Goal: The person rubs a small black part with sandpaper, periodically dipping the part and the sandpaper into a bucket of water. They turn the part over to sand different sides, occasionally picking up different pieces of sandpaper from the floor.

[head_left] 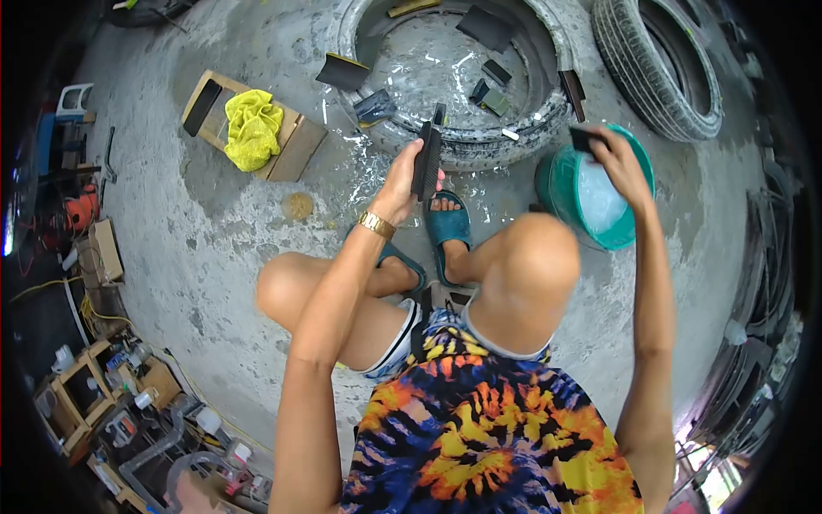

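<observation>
At upper centre I see the left hand (pixel 399 183) gripping 1 black piece (pixel 427 161), probably stiff, best held by its sides; at upper right, the right hand (pixel 621 163) grips 1 dark pad (pixel 584 140).

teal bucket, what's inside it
Inside the teal bucket is what looks like pale, cloudy water. The right hand and its dark block cover part of the opening's far edge; anything beneath the surface cannot be seen.

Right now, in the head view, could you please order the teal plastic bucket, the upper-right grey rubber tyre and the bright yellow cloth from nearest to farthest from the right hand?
1. Teal plastic bucket, by the right hand.
2. Grey rubber tyre, upper right.
3. Bright yellow cloth, across on the left.
</observation>
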Motion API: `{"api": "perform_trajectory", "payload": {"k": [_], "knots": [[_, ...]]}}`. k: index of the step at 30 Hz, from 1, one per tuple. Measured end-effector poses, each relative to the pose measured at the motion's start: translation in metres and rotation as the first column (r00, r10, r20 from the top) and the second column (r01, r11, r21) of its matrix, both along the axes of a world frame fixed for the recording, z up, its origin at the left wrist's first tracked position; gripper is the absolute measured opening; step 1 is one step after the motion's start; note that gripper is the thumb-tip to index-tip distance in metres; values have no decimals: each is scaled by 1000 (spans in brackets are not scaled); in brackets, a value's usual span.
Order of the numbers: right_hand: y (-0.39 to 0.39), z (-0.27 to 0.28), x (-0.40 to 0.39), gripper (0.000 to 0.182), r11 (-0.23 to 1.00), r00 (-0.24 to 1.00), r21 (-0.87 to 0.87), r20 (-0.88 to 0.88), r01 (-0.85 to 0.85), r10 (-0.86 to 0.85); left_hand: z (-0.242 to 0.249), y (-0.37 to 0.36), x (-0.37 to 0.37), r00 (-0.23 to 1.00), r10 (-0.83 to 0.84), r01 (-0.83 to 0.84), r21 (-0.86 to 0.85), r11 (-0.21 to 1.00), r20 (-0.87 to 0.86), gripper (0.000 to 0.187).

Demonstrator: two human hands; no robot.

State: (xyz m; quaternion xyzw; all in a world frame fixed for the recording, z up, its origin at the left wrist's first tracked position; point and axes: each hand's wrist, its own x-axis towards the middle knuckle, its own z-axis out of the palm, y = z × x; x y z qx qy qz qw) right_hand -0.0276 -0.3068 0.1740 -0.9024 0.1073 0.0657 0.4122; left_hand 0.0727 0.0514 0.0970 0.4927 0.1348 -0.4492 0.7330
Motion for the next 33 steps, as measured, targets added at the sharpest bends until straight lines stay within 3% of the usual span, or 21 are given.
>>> {"api": "perform_trajectory", "payload": {"k": [1, 3, 6, 7, 10, 12, 14, 15, 16, 17, 20, 22, 24, 26, 28, 30, 31, 33], "knots": [[25, 28, 27, 31, 978, 976, -70, 78, -197, 202, 7, 3, 2, 997, -65, 64, 62, 996, 28, 42], [78, 64, 65, 29, 939, 941, -159, 106, -304, 323, 13, 7, 4, 987, -150, 141, 124, 982, 60, 45], [147, 38, 84, 35, 907, 930, -297, 120, -299, 346, 7, 10, 5, 979, -180, 157, 206, 966, 96, 37], [166, 17, 83, 34, 862, 915, -403, 125, -306, 383, 3, 7, 6, 987, -113, 89, 194, 977, 117, 36], [202, -33, 72, 29, 811, 931, -491, 0, -318, 365, -8, 1, 3, 988, -12, -10, 143, 990, 153, 33], [215, -50, 55, 36, 768, 906, -535, 13, -352, 424, -15, -3, 2, 956, -1, -47, 158, 986, 294, 31], [234, -56, 17, 46, 657, 856, -674, 70, -338, 512, -31, -3, 4, 955, -51, -24, 245, 969, 294, 33], [242, -48, 0, 54, 641, 841, -690, 87, -336, 534, -38, -9, 4, 892, -89, -64, 319, 945, 442, 37], [242, -46, 2, 54, 633, 837, -693, 79, -345, 542, -44, -13, 5, 805, -134, -122, 381, 916, 578, 40], [241, -45, 3, 55, 638, 862, -692, 45, -338, 505, -50, -13, 3, 762, -241, -115, 492, 863, 601, 46], [251, -39, -9, 53, 618, 895, -726, 8, -302, 447, -12, -14, -2, 785, -299, -37, 523, 852, 542, 49], [262, -31, -13, 46, 556, 901, -802, 53, -218, 430, -33, -17, 4, 770, -227, -107, 471, 876, 597, 49], [260, -31, -17, 48, 571, 900, -789, 53, -228, 432, -41, -20, -5, 751, -211, -178, 499, 848, 626, 49], [250, -44, -1, 50, 701, 927, -679, 83, -217, 367, -31, -19, -2, 767, -240, -123, 504, 855, 595, 50], [266, -37, -15, 50, 679, 937, -712, 87, -178, 337, -32, -17, 1, 768, -274, -77, 509, 857, 578, 50], [272, -25, -38, 47, 677, 927, -709, 92, -196, 364, -38, -19, -1, 795, -198, -132, 481, 867, 573, 50], [267, -32, -33, 46, 709, 916, -689, 175, -148, 361, -40, -18, -4, 768, -195, -147, 465, 873, 610, 50], [266, -46, -12, 47, 709, 937, -692, 142, -136, 318, -41, -18, 1, 804, -209, -92, 464, 881, 557, 49]]}}
